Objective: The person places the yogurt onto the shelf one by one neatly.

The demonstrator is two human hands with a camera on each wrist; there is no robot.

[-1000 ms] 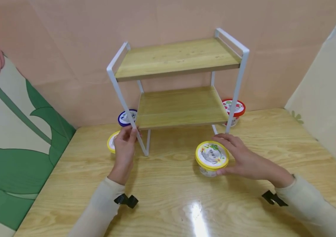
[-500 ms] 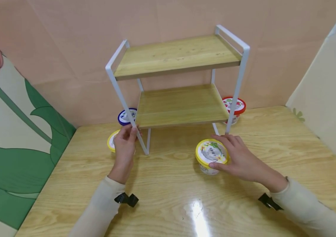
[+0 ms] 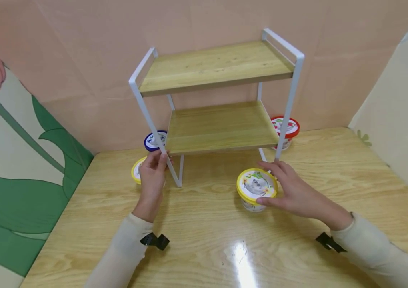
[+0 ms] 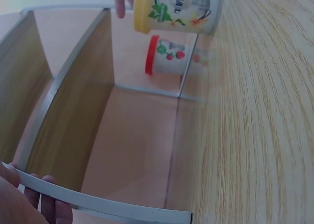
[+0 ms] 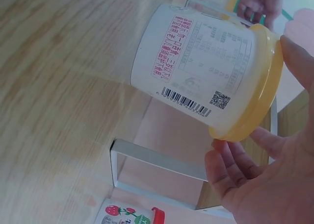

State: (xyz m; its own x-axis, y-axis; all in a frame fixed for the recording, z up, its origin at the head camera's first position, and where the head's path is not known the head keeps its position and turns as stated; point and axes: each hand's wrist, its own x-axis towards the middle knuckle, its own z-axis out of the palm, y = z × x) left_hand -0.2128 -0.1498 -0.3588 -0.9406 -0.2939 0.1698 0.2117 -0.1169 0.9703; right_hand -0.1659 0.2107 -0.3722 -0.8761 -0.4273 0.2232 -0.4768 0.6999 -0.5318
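My left hand (image 3: 151, 178) holds the front left white leg (image 3: 149, 118) of a two-tier wooden shelf (image 3: 218, 68). In the left wrist view its fingers (image 4: 47, 204) curl round the white frame. Just in front of the shelf's right side stands a paper tub with a yellow lid (image 3: 256, 185). My right hand (image 3: 297, 196) grips that tub by its lid, thumb on the near edge and fingers at the far side. In the right wrist view the tub's printed side (image 5: 196, 67) faces the camera, with a barcode showing.
Behind the shelf's right leg stands a red-lidded tub (image 3: 287, 129). To the left are a blue-lidded tub (image 3: 152, 142) and another yellow-lidded tub (image 3: 136, 172), each partly hidden. All rest on a wood-grain table (image 3: 197, 240) against a pink backdrop (image 3: 81, 52).
My right thumb has shifted from the tub's side up onto the lid's near edge. The tub stays in about the same place. My left hand keeps its hold on the shelf leg.
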